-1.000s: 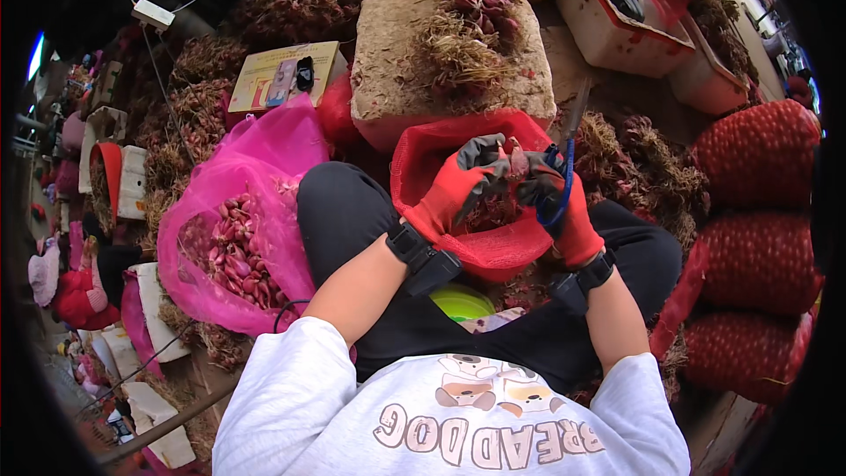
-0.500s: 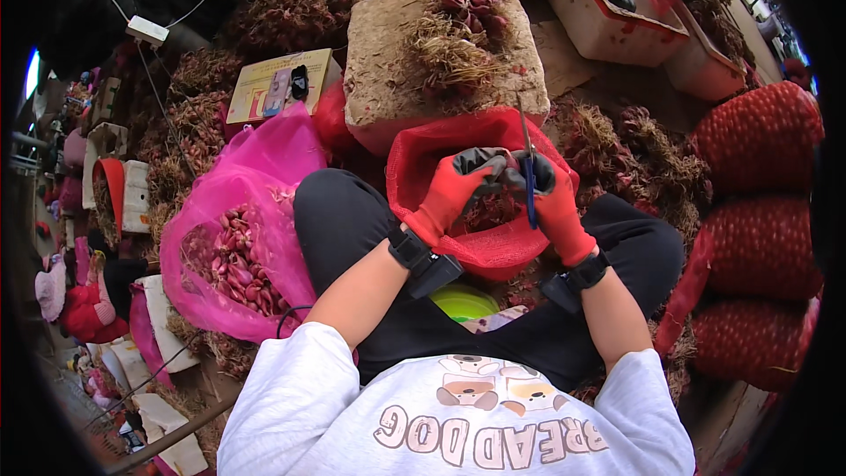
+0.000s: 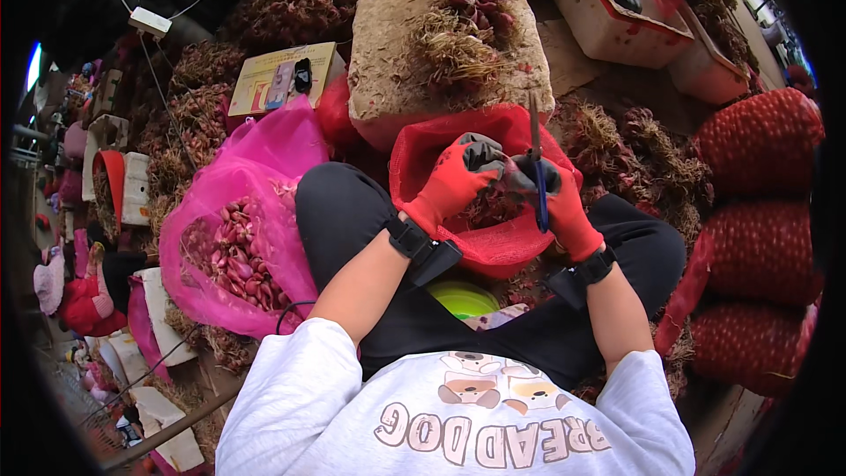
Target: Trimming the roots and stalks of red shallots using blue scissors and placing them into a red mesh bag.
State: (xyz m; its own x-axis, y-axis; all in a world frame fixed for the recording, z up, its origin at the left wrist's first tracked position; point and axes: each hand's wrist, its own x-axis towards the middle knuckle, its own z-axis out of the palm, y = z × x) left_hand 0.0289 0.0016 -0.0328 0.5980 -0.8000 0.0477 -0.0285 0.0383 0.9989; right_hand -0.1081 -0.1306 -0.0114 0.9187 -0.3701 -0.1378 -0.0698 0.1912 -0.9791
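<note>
Both my hands wear red gloves with dark palms, over an open red mesh bag (image 3: pixel 408 159) between my knees. My right hand (image 3: pixel 564 207) grips scissors (image 3: pixel 536 154) with blue handles, blades pointing away from me. Close beside them my left hand (image 3: pixel 458 178) is closed, its fingertips near the right hand's; whatever is in them is too small to make out. Inside the red bag lie dark reddish shallots (image 3: pixel 493 205), partly hidden by my hands. A bunch of shallots (image 3: pixel 467 31) with dry roots and stalks rests on a pale foam block (image 3: pixel 383 53) beyond the bag.
A pink mesh bag (image 3: pixel 264 154) of loose shallots (image 3: pixel 240 251) leans by my left knee. Filled red sacks (image 3: pixel 758 141) are stacked at right. White foam boxes (image 3: pixel 617 35) stand far right, shallot heaps (image 3: pixel 608 150) nearer. A green bowl (image 3: pixel 463 299) sits between my legs.
My right hand with the scissors has shifted slightly right, and my left hand slightly away from me. The gap between the hands has widened a little.
</note>
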